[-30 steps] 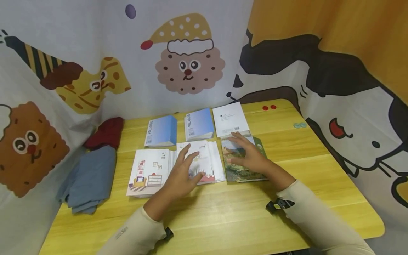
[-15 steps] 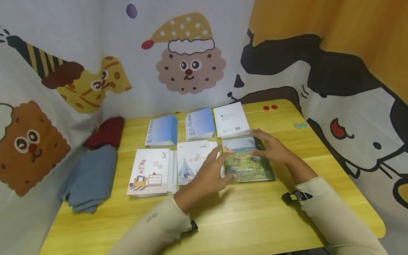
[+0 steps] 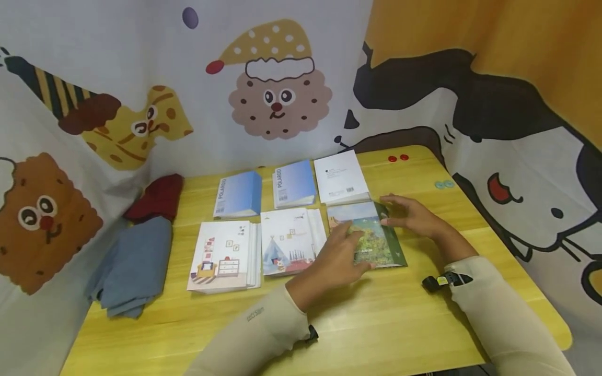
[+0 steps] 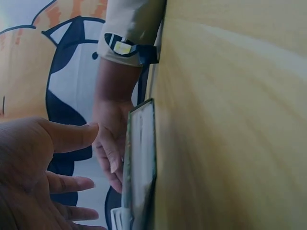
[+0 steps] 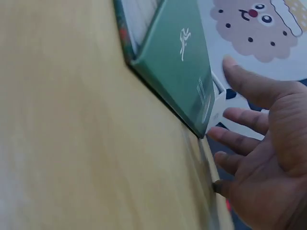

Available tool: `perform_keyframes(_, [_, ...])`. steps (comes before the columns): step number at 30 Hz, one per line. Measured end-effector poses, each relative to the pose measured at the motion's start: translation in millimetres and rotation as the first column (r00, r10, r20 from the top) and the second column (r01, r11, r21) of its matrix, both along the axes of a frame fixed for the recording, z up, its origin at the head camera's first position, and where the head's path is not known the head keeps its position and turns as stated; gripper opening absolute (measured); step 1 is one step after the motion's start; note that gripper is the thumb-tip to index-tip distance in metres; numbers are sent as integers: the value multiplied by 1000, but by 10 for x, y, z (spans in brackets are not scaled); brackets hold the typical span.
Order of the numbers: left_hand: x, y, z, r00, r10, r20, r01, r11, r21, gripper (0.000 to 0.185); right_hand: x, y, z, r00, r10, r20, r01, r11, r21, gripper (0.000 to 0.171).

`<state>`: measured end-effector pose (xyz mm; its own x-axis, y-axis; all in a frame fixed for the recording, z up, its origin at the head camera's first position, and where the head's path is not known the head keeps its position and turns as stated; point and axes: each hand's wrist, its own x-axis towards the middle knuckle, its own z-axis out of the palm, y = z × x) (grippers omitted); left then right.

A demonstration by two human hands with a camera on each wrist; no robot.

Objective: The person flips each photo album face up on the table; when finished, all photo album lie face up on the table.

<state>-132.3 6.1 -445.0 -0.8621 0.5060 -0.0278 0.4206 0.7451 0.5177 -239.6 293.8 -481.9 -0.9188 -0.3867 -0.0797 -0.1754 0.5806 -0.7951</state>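
Here the green photo album [image 3: 369, 236] lies flat on the tabletop [image 3: 385, 324] between my hands, closest to me at the right end of the near row of booklets. My left hand [image 3: 336, 256] rests flat-fingered on its cover and near left corner; my right hand [image 3: 411, 216], fingers straight, touches its far right edge. Both are relaxed, gripping nothing. I judge it stiff-covered, fairly light, with a glossy cover that may slide, so its spine and opposite edge look like the best places to hold. Left of my left hand lies a white booklet [image 3: 289, 241].
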Motion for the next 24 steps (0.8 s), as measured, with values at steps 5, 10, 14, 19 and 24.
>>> perform_keyframes(5, [-12,108,-99,1000,0,-13,0,999,-33,82,-27,31,-82,1000,24,-1,-24,1000,-7,78])
perform_keyframes(10, [4,166,-248,1000,6,-30,-7,999,-35,83,-17,60,-126,1000,26,10,-26,1000,-18,77])
perform_keyframes(14, [42,190,-352,999,14,-46,-16,999,-40,85,-1,70,-141,999,22,26,-21,1000,-22,77])
perform_keyframes(19, [86,205,-427,997,20,-70,-23,999,-47,81,14,76,-148,999,14,41,-13,1000,-20,78])
perform_keyframes(24, [99,203,-467,995,27,-92,-28,999,-16,77,2,62,-161,999,11,35,-10,999,-44,74])
